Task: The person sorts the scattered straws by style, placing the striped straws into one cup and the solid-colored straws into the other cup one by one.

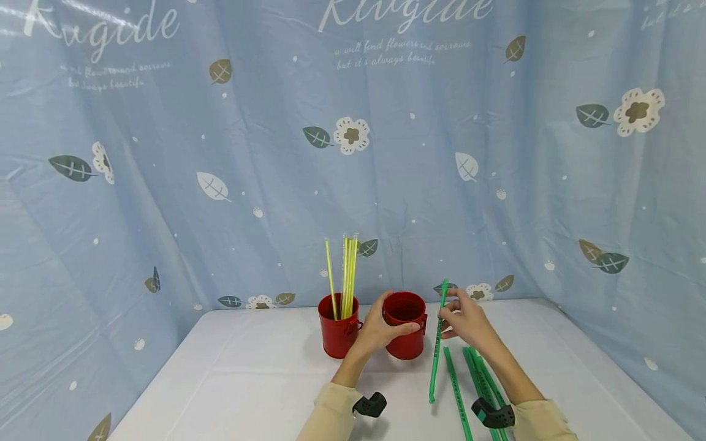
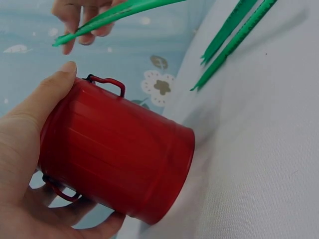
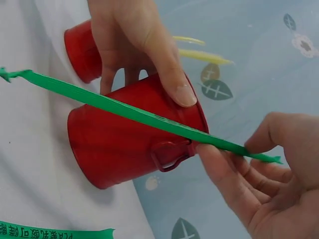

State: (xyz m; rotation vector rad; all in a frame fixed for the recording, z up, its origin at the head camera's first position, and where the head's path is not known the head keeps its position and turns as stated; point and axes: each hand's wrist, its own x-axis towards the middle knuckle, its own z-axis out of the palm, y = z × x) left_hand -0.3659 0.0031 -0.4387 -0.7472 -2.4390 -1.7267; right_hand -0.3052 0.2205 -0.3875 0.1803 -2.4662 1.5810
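My left hand (image 1: 379, 331) grips a red metal bucket (image 1: 405, 346) round its rim, thumb on the near side. The bucket stands on the table, and its inside looks bare in the head view. Just right of it, my right hand (image 1: 466, 318) pinches a green wrapped straw (image 1: 436, 361) near its upper end, between thumb and fingers. The straw hangs nearly upright beside the bucket, its lower end above the tabletop. In the right wrist view the green straw (image 3: 119, 108) passes in front of the bucket's side handle (image 3: 172, 155).
A second red bucket (image 1: 336, 340) stands left of the first, holding several yellow straws (image 1: 349, 275). More green wrapped straws (image 1: 456, 392) lie on the white table (image 1: 231, 373) at the front right. A blue patterned curtain (image 1: 265, 184) hangs behind the table.
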